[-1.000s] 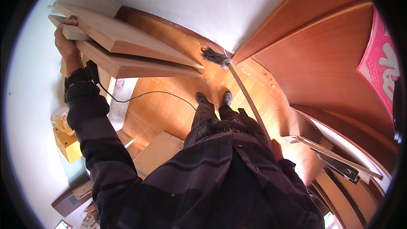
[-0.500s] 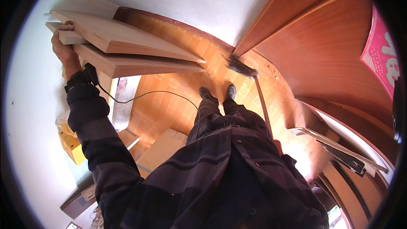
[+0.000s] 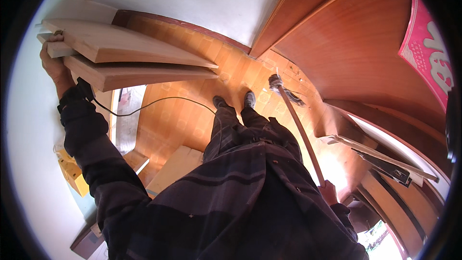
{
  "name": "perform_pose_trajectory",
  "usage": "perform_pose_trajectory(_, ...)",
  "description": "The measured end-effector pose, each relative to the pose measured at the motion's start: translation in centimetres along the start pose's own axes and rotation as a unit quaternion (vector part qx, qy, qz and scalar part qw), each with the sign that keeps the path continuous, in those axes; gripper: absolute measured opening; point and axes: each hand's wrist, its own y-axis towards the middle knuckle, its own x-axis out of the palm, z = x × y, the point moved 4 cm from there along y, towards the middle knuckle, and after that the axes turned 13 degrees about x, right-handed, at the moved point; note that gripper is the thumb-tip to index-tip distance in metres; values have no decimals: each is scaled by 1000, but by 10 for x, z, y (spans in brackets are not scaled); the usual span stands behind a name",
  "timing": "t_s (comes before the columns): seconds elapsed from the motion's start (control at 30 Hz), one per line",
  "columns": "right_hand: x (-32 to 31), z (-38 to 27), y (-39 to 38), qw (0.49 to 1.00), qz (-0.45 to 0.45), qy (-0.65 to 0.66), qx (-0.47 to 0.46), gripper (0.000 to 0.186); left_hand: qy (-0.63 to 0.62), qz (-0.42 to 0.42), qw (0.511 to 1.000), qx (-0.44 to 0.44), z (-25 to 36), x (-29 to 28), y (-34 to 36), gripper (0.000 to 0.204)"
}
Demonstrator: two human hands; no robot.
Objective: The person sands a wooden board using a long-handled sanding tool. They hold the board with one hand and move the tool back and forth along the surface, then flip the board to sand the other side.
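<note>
Planks [image 3: 130,60] sit up at the person's left, a stack of pale wooden boards lying roughly level and reaching out over the wooden floor [image 3: 183,115]. From the head view the left hand [image 3: 54,65] is raised to the near end of that stack, fingers wrapped round the board ends, thumb side against the wood. A black cable [image 3: 159,100] runs from just below that hand, down across the floor toward the shoes [image 3: 234,100].

On the other side, the right hand [image 3: 328,191] is low, beside the hip, closed round the top of a mop handle [image 3: 298,127]. The handle slopes away from that hand to the mop head [image 3: 281,85], which rests on the floor just beyond the right shoe, near the foot of the reddish wooden door [image 3: 351,53].

Below the left arm lie a pale flat board [image 3: 175,168] and a yellow box [image 3: 72,173] against the wall; to the right of the right hand a dark metal bracket [image 3: 385,166] juts out.

To hold the planks well, I would judge the left grip should stay firm and square on the ends so the stack does not slide or tip, since only one hand steadies it. The mop is best kept planted close to the feet, clear of the cable, so nothing snags.
</note>
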Motion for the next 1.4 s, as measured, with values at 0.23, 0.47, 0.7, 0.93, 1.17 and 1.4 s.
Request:
perform_pose_trajectory(0.23, 17, -33, 48, 996, -14, -22, -85, 27, 2, 0, 1000, 29, 2, 0, -4, 44)
perform_pose_trajectory(0.47, 87, -189, 166, 973, -56, -105, -196, 40, 13, 36, 999, 14, 19, 14, -18, 44)
perform_pose_trajectory(0.7, 70, -282, 169, 955, -68, -65, -280, 42, -12, 15, 1000, 20, 28, 28, -17, 44)
perform_pose_trajectory(0.93, 36, -193, 157, 968, 39, -154, -193, 31, -9, 11, 1000, 8, 16, 16, -13, 46)
perform_pose_trajectory(1.17, 17, -61, 92, 992, 59, -108, -30, 38, 0, 2, 1000, 28, 13, 10, -12, 45)
perform_pose_trajectory(1.4, -6, 23, 1, 994, 54, -72, 64, 23, 25, 8, 1000, 8, 18, 15, -16, 40)
